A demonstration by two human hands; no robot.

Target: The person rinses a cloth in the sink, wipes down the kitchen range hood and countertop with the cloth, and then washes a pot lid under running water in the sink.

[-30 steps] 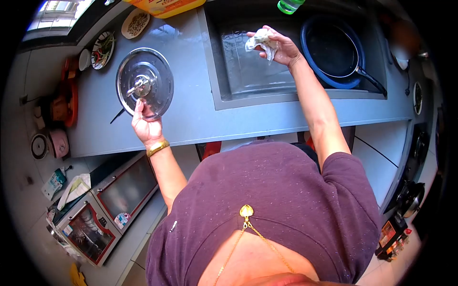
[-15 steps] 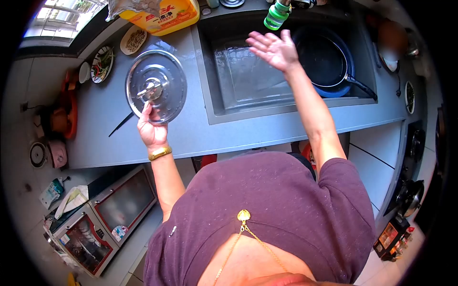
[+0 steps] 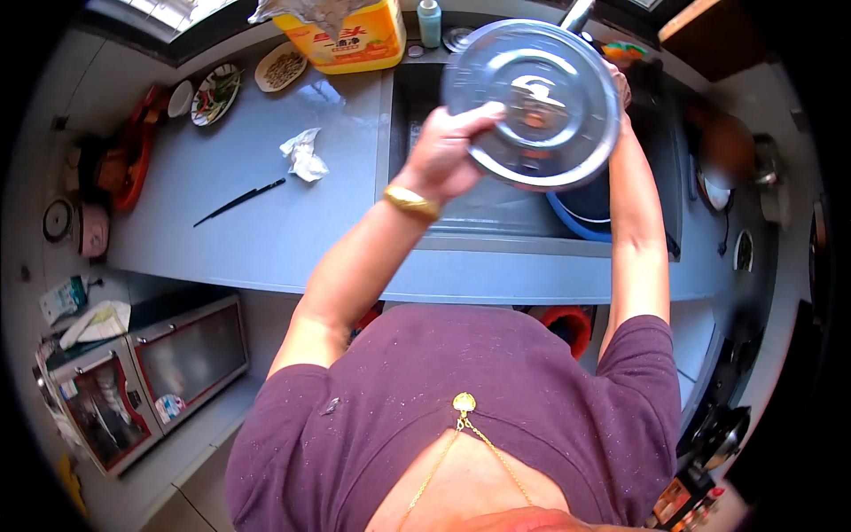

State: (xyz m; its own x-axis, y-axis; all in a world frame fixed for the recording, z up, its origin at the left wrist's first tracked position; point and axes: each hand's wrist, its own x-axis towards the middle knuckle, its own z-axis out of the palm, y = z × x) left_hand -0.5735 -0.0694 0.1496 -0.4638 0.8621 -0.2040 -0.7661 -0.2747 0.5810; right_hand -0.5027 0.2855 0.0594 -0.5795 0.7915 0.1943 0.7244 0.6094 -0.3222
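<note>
My left hand (image 3: pixel 441 158), with a gold bracelet (image 3: pixel 412 202) at the wrist, grips a round metal-rimmed glass pot lid (image 3: pixel 547 160) by its left side, thumb over the top face. The lid is raised above the sink (image 3: pixel 496 217) and slightly blurred. At the lid's right edge is my right hand (image 3: pixel 622 86); its fingers are mostly hidden behind the lid, so their hold is unclear. Below the lid, a dark pan with a blue basin (image 3: pixel 578 222) around it shows only in part inside the sink.
On the grey counter (image 3: pixel 355 239) lie black chopsticks (image 3: pixel 239 202) and a crumpled white tissue (image 3: pixel 304 155). Behind them are a plate of cut vegetables (image 3: pixel 215 95), a small dish (image 3: pixel 281 68), a yellow detergent jug (image 3: pixel 355 40) and a blue bottle (image 3: pixel 429 24). The faucet (image 3: pixel 576 15) rises behind the lid.
My left hand has carried the lid rightward from over the counter to above the sink. My right hand, open over the sink before, is now at the lid's right edge. The tissue is uncovered.
</note>
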